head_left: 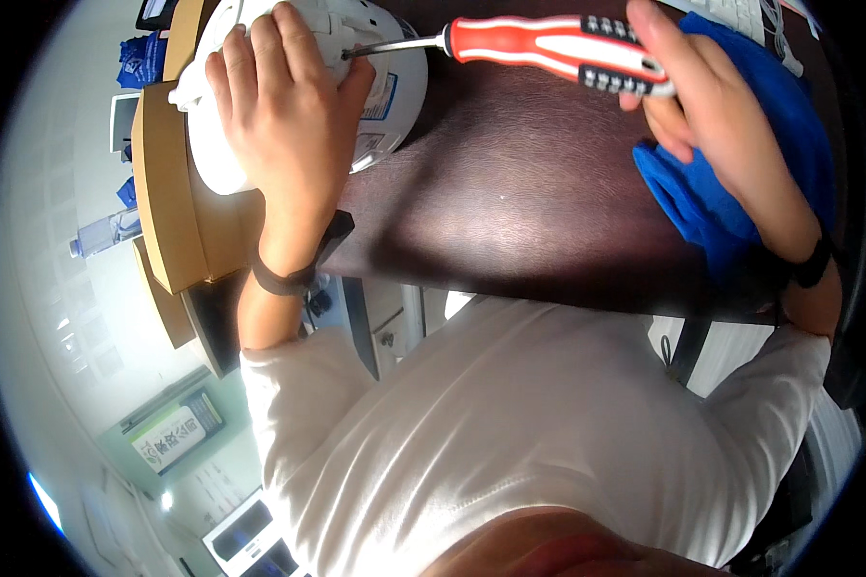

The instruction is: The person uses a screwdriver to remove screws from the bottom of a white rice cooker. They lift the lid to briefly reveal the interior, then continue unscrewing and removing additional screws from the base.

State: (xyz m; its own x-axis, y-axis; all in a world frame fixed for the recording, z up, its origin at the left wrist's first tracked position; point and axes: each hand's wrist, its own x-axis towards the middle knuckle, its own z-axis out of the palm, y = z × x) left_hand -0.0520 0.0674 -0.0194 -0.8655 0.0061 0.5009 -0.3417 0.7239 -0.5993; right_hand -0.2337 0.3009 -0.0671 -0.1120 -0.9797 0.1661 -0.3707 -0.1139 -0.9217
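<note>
Your left hand (284, 115) covers most of the white device (394, 87), and its top runs off the frame. The screwdriver (548, 53) tip is too small to make out, and your right hand (702, 106) hides its handle end.

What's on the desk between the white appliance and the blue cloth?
In the head view, only bare dark desk lies between the white appliance and the blue cloth. The red-handled screwdriver spans that stretch above it, held in the right hand.

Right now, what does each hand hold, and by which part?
The right hand holds the screwdriver by the end of its red handle. The left hand grips the white round device from above.
</note>
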